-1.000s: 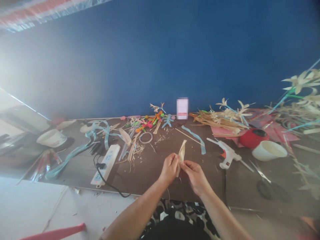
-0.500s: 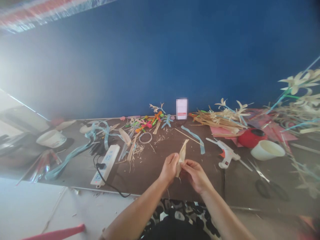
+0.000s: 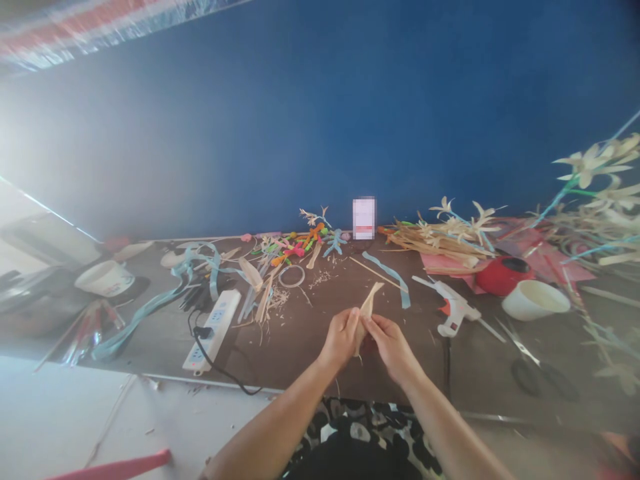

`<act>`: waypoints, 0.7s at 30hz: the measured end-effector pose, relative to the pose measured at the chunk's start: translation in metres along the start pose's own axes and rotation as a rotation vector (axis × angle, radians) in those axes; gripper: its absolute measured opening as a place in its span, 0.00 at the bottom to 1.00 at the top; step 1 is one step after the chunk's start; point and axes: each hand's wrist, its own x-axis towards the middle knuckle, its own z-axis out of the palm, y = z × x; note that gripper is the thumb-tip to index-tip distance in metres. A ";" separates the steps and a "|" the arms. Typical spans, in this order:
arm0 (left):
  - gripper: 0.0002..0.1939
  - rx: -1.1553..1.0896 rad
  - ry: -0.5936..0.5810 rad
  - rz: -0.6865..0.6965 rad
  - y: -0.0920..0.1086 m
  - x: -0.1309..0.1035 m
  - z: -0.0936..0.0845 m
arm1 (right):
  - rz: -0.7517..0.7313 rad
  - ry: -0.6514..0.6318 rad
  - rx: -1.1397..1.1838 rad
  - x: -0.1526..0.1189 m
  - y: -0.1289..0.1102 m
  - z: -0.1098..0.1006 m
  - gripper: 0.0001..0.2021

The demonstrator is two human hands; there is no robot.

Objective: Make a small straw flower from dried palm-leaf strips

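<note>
Between my two hands is a pale, dry corn husk piece (image 3: pixel 369 301), its narrow tip pointing up and away from me. My left hand (image 3: pixel 341 337) pinches its left side between thumb and fingers. From the other side, my right hand (image 3: pixel 391 345) grips the same piece, thumb close to the left thumb. The fingers cover most of its lower part; a thin strand hangs below. Both hands are above the front of the dark table (image 3: pixel 310 363). Beyond them lie a thin stick (image 3: pixel 377 272) and a light blue ribbon strip (image 3: pixel 393 275).
To the right are a white glue gun (image 3: pixel 453 307), black-handled scissors (image 3: pixel 525 350), a white cup (image 3: pixel 535 300) and husk flowers (image 3: pixel 590 162). On the left lie a power strip (image 3: pixel 214 330) and blue ribbon (image 3: pixel 145 322). Colourful pipe-cleaner pieces (image 3: pixel 295 249) sit at the back.
My right hand has shifted slightly up and left along the husk, its thumb now nearer my left thumb. The husk's tip leans a little more to the right.
</note>
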 end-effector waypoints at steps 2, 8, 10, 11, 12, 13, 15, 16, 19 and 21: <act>0.19 -0.035 -0.010 -0.022 -0.001 0.001 0.000 | -0.003 0.017 0.024 0.001 0.001 0.002 0.12; 0.20 -0.192 -0.048 -0.149 -0.007 0.004 0.002 | 0.069 0.088 0.224 0.002 0.005 0.006 0.11; 0.21 -0.180 -0.065 -0.162 -0.007 0.003 0.002 | 0.097 0.078 0.239 0.003 0.006 0.005 0.11; 0.21 -0.161 -0.077 -0.157 -0.006 0.003 0.002 | 0.099 0.074 0.240 0.003 0.006 0.005 0.11; 0.21 -0.135 -0.089 -0.147 -0.005 0.002 0.002 | 0.090 0.074 0.236 0.003 0.005 0.004 0.11; 0.21 -0.105 -0.099 -0.132 -0.005 0.001 0.001 | 0.073 0.080 0.232 0.004 0.004 0.004 0.11; 0.18 -0.059 -0.113 -0.095 -0.003 -0.001 0.000 | 0.041 0.109 0.231 0.005 0.001 0.002 0.10; 0.16 -0.049 -0.123 -0.081 -0.003 -0.002 0.000 | 0.038 0.124 0.234 0.005 -0.001 0.002 0.10; 0.14 -0.090 -0.155 -0.072 -0.002 -0.003 -0.002 | 0.057 0.149 0.255 0.008 -0.004 0.000 0.09; 0.13 -0.150 -0.178 -0.098 -0.002 -0.004 -0.003 | 0.055 0.157 0.253 0.010 -0.005 -0.001 0.09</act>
